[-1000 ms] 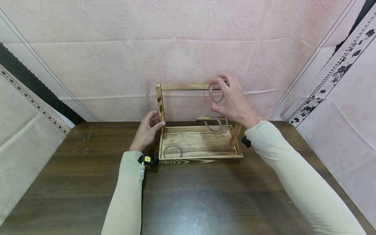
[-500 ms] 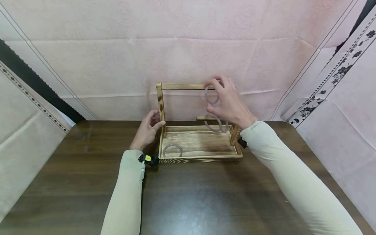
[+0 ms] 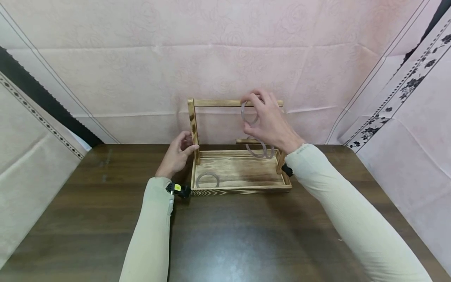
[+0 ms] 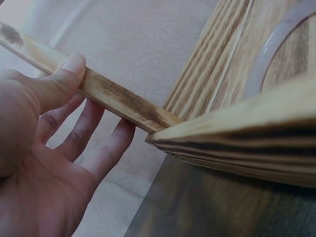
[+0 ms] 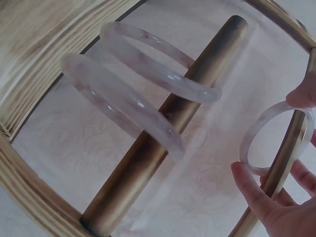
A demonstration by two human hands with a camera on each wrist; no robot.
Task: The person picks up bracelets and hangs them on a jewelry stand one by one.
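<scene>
A pale, translucent bangle (image 3: 249, 113) hangs threaded on the top bar (image 3: 218, 103) of a wooden rack (image 3: 241, 187), toward the bar's right end. The ring stands upright, its opening facing along the bar, so the bar passes through its hole; the bar's long axis runs left to right, parallel to the table's far edge. In the right wrist view the bangle (image 5: 276, 138) sits around that bar, pinched at its rim.

The right hand (image 3: 269, 121) grips the bangle: one fingertip presses its upper rim and the thumb (image 5: 252, 190) presses its lower rim, the other fingers curled loosely behind the bar.

Below it, two more bangles (image 3: 260, 148) hang side by side on a shorter lower peg (image 3: 246, 141) on the right part of the rack; the right wrist view shows them (image 5: 143, 94) tilted and close together on the dark dowel. A fourth bangle (image 3: 207, 180) lies flat in the front left corner of the rack's tray.

The left hand (image 3: 177, 154) steadies the left upright post (image 3: 193, 131): the thumb (image 4: 61, 81) lies along the post's front face and the fingers, only slightly bent, spread behind it.

The rack stands near the far edge of a dark wooden table (image 3: 88, 219), roughly midway along it, with pink patterned cloth (image 3: 141, 58) hanging behind.
</scene>
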